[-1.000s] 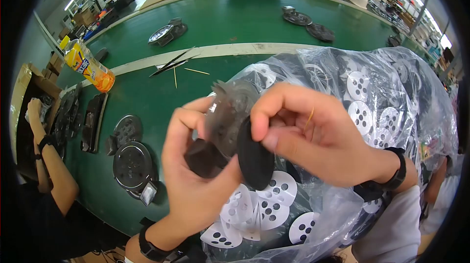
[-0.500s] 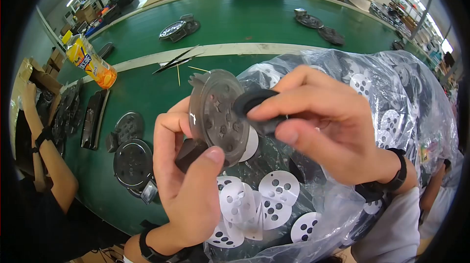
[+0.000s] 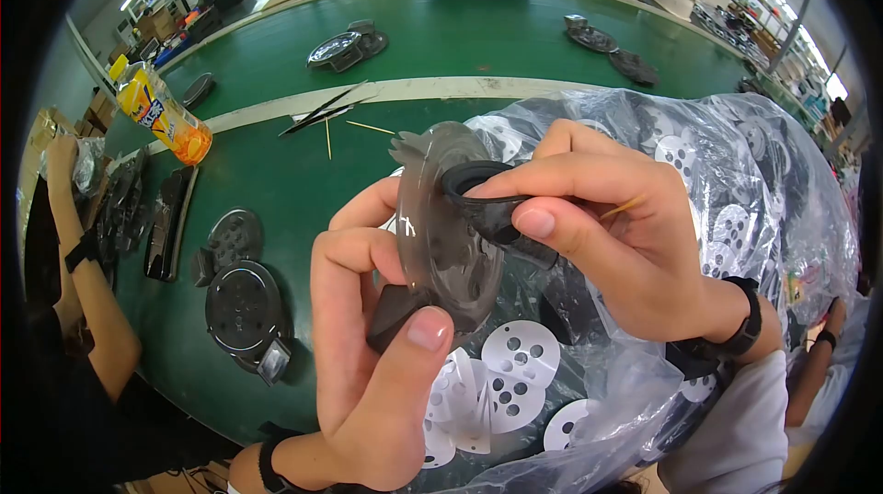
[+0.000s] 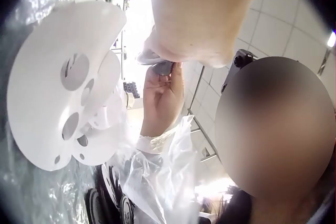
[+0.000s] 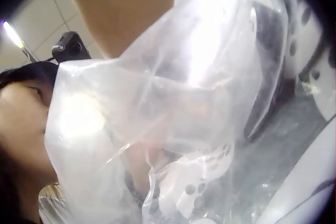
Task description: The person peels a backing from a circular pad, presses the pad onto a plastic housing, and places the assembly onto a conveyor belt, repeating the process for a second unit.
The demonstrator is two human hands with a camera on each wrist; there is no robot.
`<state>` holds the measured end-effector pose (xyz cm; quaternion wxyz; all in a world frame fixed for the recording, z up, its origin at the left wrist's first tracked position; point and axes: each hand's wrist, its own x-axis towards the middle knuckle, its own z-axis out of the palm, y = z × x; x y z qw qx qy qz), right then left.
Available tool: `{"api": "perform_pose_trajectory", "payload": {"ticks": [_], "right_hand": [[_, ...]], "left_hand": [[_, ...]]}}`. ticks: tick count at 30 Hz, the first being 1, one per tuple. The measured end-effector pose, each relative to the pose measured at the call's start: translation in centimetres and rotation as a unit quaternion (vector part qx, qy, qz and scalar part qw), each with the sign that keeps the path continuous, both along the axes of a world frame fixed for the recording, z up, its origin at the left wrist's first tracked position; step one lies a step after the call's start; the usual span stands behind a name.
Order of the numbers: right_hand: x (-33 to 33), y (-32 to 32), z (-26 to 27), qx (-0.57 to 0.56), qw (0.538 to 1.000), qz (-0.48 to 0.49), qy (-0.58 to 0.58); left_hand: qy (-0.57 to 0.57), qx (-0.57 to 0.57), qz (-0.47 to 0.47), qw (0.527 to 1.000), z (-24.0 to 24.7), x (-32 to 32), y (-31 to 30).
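Plastic bag (image 3: pixel 754 181) of white discs (image 3: pixel 515 351) is seen under both hands. A grey disc (image 3: pixel 441 236) is gripped by the left hand (image 3: pixel 363 356) and has been turned sideways since before. A black ring (image 3: pixel 483 200), pinched by the right hand (image 3: pixel 635 255), is now pressed on it; fitting seems begun.

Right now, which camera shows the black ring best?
The head view: the black ring shows clearly, pinched by the right hand at the clear disc the left hand holds. Left wrist catches perhaps a small grey sliver; right wrist shows just plastic bag.
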<state>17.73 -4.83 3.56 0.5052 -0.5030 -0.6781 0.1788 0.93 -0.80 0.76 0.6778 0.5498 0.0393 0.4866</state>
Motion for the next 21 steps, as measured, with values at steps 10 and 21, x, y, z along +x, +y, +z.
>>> {"api": "perform_pose_trajectory", "payload": {"ticks": [10, 21], "right_hand": [[0.2, 0.0, 0.3, 0.064, 0.993, -0.011, -0.102], [-0.1, -0.4, 0.5, 0.052, 0.994, -0.023, -0.096]], "left_hand": [[0.015, 0.007, -0.028, 0.999, 0.2, -0.1, 0.1], [0.111, -0.066, 0.032, 0.991, 0.9, 0.0, -0.1]]}}
